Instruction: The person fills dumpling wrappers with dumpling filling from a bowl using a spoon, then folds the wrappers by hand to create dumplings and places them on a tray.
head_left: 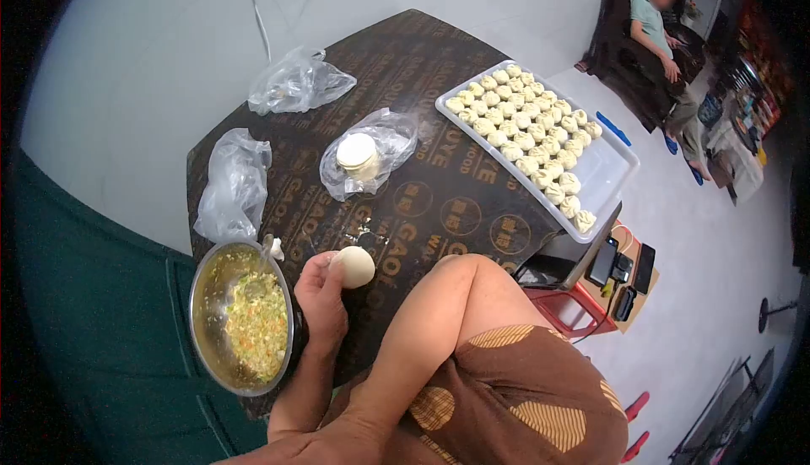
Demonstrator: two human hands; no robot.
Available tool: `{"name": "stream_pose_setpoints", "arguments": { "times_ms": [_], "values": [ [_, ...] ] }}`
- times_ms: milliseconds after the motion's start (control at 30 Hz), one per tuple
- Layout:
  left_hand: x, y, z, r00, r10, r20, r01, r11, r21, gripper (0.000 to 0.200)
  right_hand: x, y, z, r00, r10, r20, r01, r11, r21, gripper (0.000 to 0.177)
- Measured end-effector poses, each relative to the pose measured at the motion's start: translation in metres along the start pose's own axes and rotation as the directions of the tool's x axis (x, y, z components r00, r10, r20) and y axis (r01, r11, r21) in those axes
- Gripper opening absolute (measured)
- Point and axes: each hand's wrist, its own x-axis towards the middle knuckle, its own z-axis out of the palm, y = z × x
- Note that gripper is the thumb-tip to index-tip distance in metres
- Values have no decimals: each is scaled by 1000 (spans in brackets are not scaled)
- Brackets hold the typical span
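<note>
Bare arm nearest cam; L hand pinches wrapper edge.

I'm seeing black devices lying on a brown board, a red stool standing beside it, and a person sitting well beyond it.

Bowl left, tray right (dumplings inside), wrappers between
</note>
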Motion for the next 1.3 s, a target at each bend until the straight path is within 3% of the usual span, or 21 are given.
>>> {"name": "stream_pose_setpoints", "arguments": {
  "times_ms": [100,300,367,567,767,967,1300],
  "values": [
    [0,0,0,1000,12,4,-12,1000,-2,13,-2,4,-6,999,6,32,-4,999,-47,46],
    [1,-2,0,1000,12,-11,-12,1000,-1,12,1,6,-6,998,40,49,-43,996,77,46],
    [1,-3,-1,1000,14,-8,-14,1000,1,13,2,6,-6,995,-18,100,14,999,44,46],
    [1,-4,-3,1000,22,-3,-22,1000,11,13,-1,4,-6,997,52,58,-59,990,126,45],
    [-1,0,0,1000,15,1,-15,1000,-7,14,2,2,0,988,155,-3,-154,986,70,46],
    [-1,0,1,1000,25,-2,-25,1000,1,14,1,8,-6,994,113,14,-113,977,178,45],
    [-2,5,3,1000,17,1,-17,1000,0,13,1,9,-10,996,87,29,-91,983,161,45]
  ]
}}
